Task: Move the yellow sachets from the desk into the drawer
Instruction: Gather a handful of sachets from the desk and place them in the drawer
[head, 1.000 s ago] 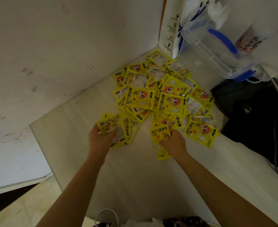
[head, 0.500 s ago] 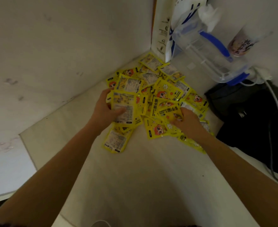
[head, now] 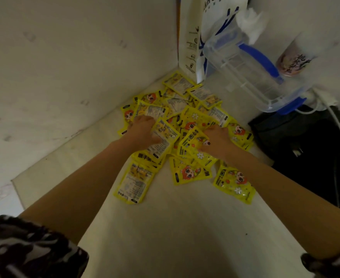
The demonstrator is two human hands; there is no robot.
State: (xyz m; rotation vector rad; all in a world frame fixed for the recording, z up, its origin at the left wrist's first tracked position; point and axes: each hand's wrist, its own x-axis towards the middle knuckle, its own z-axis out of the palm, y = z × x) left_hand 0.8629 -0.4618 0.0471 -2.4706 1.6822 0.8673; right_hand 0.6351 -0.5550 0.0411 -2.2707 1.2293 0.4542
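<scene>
Black bag (head: 313, 149) (beside sachets (head: 187, 173))

Both hands are sitting in the yellow sachets (head: 187, 125) piled in the desk (head: 165, 227) corner. Left hand (head: 143, 130) is gripping a stack of sachets (head: 161, 142), right hand (head: 217, 140) is pinching another few (head: 195, 146). Clear blue-handled container (head: 251, 75) and black bag (head: 305, 149) are lying to the right.

The sachets (head: 187, 121) lie heaped on the desk (head: 185, 227), in its back corner against the wall. Behind them stands a bag (head: 193, 37); a tub (head: 251, 77) is to their right, a pouch (head: 305, 141) farther right.
</scene>
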